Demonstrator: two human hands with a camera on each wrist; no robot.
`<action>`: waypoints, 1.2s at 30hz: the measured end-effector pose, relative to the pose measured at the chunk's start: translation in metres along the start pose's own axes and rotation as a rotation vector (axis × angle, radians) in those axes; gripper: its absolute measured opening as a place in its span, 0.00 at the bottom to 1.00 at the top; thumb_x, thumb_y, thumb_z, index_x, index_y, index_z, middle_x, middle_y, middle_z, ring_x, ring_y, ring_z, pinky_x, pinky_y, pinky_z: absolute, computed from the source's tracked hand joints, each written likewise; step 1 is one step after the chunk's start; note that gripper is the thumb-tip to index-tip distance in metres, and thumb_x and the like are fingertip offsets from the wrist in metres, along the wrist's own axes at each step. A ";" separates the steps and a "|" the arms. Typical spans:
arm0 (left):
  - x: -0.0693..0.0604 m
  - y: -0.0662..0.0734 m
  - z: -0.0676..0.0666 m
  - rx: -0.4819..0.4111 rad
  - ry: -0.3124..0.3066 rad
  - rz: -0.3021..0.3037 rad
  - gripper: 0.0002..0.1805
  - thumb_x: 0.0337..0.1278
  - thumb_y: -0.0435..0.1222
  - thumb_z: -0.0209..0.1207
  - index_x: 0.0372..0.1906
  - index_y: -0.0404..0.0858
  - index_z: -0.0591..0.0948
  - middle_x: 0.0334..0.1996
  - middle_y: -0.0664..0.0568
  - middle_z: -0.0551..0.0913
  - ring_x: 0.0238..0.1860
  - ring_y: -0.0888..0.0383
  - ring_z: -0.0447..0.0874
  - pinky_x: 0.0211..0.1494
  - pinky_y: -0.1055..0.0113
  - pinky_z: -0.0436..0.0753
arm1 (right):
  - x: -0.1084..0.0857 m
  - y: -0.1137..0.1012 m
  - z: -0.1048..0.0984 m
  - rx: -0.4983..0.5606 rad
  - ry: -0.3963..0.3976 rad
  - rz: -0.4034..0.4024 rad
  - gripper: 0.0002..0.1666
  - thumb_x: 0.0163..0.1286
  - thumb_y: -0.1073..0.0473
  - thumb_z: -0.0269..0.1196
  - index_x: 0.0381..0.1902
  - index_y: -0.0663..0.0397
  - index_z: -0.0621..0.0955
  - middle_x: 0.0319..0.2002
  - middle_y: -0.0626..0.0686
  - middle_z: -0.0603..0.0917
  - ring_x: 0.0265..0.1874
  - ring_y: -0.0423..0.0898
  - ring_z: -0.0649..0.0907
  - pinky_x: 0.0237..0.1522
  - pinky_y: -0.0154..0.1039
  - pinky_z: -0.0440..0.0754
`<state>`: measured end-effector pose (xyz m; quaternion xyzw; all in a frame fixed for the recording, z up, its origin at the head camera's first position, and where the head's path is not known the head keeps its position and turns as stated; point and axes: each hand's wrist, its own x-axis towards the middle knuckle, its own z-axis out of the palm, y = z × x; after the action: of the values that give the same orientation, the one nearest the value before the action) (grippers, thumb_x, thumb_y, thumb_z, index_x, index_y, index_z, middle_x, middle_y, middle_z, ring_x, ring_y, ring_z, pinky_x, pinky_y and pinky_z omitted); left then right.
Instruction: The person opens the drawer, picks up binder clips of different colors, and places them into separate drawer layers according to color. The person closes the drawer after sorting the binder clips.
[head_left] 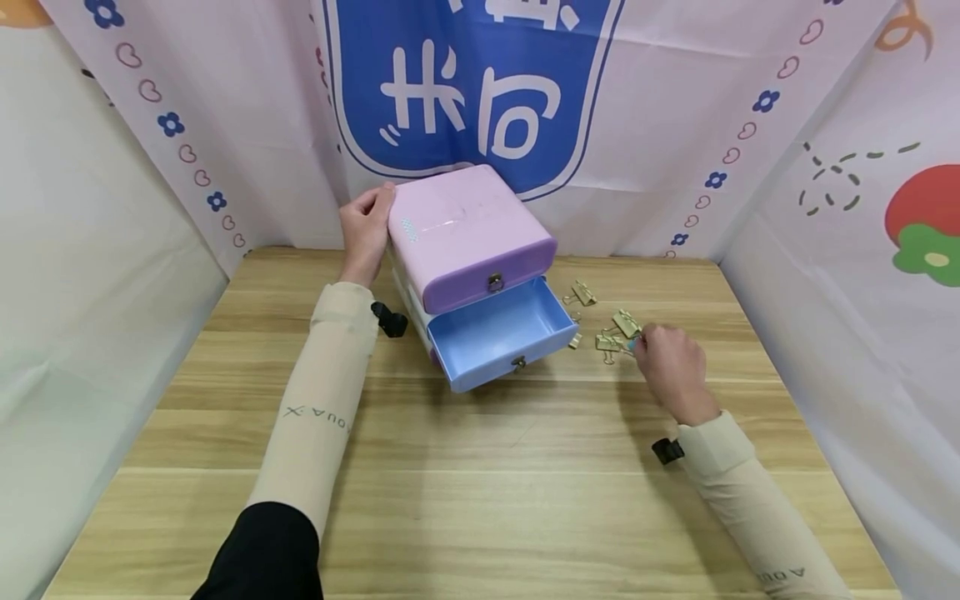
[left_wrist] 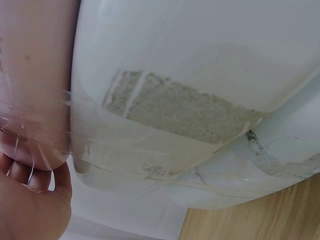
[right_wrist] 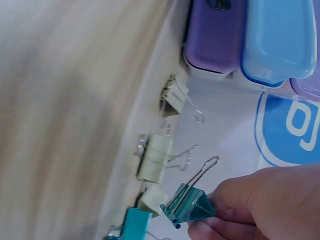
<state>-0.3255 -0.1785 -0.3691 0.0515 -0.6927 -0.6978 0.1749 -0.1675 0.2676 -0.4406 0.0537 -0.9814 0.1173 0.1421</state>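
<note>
Your right hand (head_left: 672, 367), right of centre in head view: thumb and fingers pinching teal binder clip (right_wrist: 195, 205), lower centre of right-wrist view. Second teal clip (right_wrist: 136, 223) at lower left there, near pale clips (right_wrist: 155, 158) left of centre. Your left hand (head_left: 365, 229), left of centre in head view, gripping rear corner of pink-topped box (head_left: 472, 217). Box's blue drawer (head_left: 487, 375) open, mid-frame. Wooden table (head_left: 525, 500) below.

A wood-grained bench (head_left: 480, 517) carries a drawer box (head_left: 472, 225), one corner touching the left fingers (head_left: 369, 202); pale binder clips (head_left: 609, 342) lie between it and the right fingers (head_left: 651, 340), a teal clip (right_wrist: 136, 224) near these.
</note>
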 end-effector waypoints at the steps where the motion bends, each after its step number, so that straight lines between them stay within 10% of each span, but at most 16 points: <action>1: 0.000 0.000 0.000 0.000 -0.001 -0.001 0.21 0.70 0.56 0.64 0.51 0.45 0.90 0.43 0.59 0.86 0.44 0.63 0.79 0.47 0.70 0.77 | 0.000 -0.001 -0.002 0.003 0.010 -0.002 0.23 0.73 0.66 0.61 0.16 0.52 0.71 0.15 0.51 0.71 0.14 0.45 0.67 0.15 0.40 0.64; 19: -0.001 -0.002 0.002 -0.001 0.011 0.015 0.21 0.70 0.55 0.64 0.50 0.43 0.90 0.41 0.59 0.86 0.42 0.63 0.79 0.45 0.71 0.77 | 0.009 -0.028 -0.022 0.061 0.121 -0.081 0.18 0.75 0.63 0.63 0.22 0.55 0.77 0.16 0.50 0.72 0.15 0.44 0.67 0.16 0.38 0.61; 36: -0.001 0.000 0.001 0.001 0.007 0.004 0.21 0.70 0.56 0.64 0.51 0.44 0.90 0.42 0.59 0.86 0.43 0.63 0.79 0.46 0.70 0.77 | 0.022 -0.074 -0.041 0.083 0.236 -0.219 0.07 0.73 0.63 0.67 0.37 0.63 0.88 0.31 0.59 0.90 0.25 0.52 0.87 0.25 0.49 0.84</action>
<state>-0.3247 -0.1770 -0.3693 0.0528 -0.6927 -0.6967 0.1788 -0.1672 0.2046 -0.3796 0.1522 -0.9404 0.1468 0.2662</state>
